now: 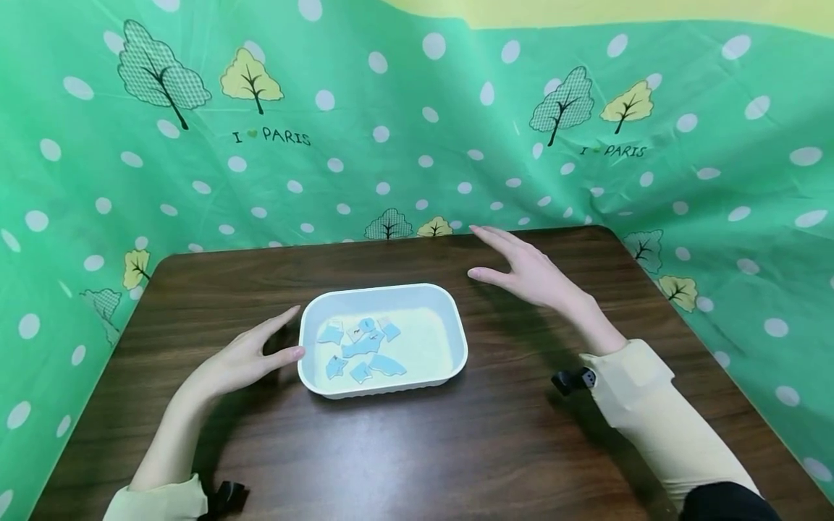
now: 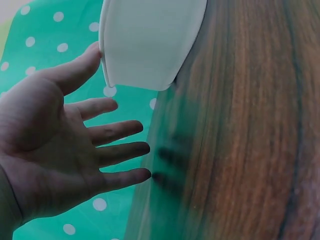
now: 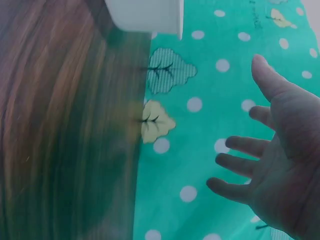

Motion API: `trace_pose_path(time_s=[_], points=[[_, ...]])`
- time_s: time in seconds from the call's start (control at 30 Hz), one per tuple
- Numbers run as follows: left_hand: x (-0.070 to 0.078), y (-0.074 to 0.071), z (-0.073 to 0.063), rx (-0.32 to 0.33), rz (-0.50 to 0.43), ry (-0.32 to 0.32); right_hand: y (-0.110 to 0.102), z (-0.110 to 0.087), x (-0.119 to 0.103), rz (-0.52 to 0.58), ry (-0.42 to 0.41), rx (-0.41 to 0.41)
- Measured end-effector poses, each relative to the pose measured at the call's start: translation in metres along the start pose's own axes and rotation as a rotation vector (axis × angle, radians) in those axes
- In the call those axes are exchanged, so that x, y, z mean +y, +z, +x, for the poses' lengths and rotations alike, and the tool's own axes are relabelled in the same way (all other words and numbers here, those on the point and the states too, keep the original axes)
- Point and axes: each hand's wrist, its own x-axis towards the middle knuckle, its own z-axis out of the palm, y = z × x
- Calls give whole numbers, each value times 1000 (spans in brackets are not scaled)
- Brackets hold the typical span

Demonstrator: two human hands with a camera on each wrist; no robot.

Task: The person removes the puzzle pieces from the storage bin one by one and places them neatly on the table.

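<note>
A white plastic tray (image 1: 430, 344) with rounded corners sits on the table in the head view. Several light-blue irregular flat pieces (image 1: 363, 346), some with small printed marks, lie mostly in its left half. My left hand (image 1: 242, 359) is beside the tray's left end, fingers extended and thumb tip right at the rim. In the left wrist view that thumb (image 2: 80, 67) overlaps the tray's edge (image 2: 103, 45). Beyond the tray's right end my right hand (image 1: 531, 271) hovers over the table, fingers spread and straight, holding nothing. The right wrist view shows it apart from the tray (image 3: 145, 15).
The dark wooden table (image 1: 404, 456) reaches back to a green polka-dot cloth (image 1: 404, 152) printed with trees, which hangs behind and at both sides. Black straps with small devices (image 1: 573, 380) are at both wrists.
</note>
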Motion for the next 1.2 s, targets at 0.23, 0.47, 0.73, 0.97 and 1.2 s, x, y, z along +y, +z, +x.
trace_pose_path(time_s=[0.23,0.47,0.73,0.97,1.2], points=[[-1,1,1,-14,12,7,2,6,-23,10,-69,-46],[-2,2,2,-39,-4,19,9,13,-49,3,-126,-123],[0,0,4,-55,-17,22,23,21,-69,17,-192,-172],[-2,-1,4,-60,-43,22,35,28,-83,79,-228,-235],[-5,0,5,-61,-56,29,45,34,-98,120,-205,-310]])
